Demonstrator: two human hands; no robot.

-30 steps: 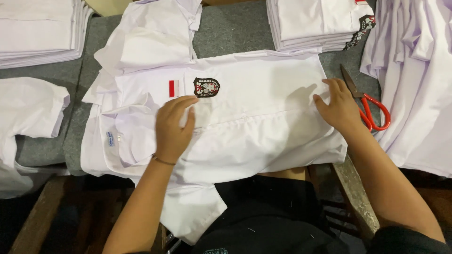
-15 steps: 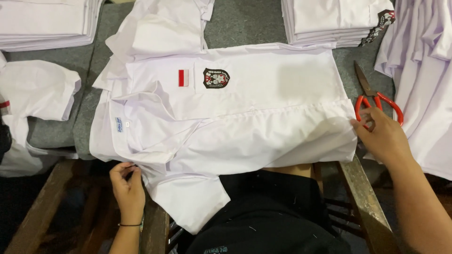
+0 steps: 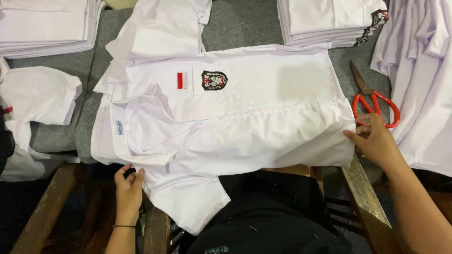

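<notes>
A white shirt (image 3: 245,117) lies spread flat across the middle of the frame on the grey tabletop (image 3: 235,23), a red-and-white patch (image 3: 182,80) and a dark shield badge (image 3: 214,80) on its chest. The left hand (image 3: 128,186), at lower left, pinches the shirt's edge near the sleeve that hangs off the front. The right hand (image 3: 374,141), at the right, grips the shirt's hem between its fingertips. Red-handled scissors (image 3: 374,101) lie just beside that hand. Stacks of folded white shirts (image 3: 329,21) sit at the upper right and upper left, more loose white garments (image 3: 423,80) along the right edge.
</notes>
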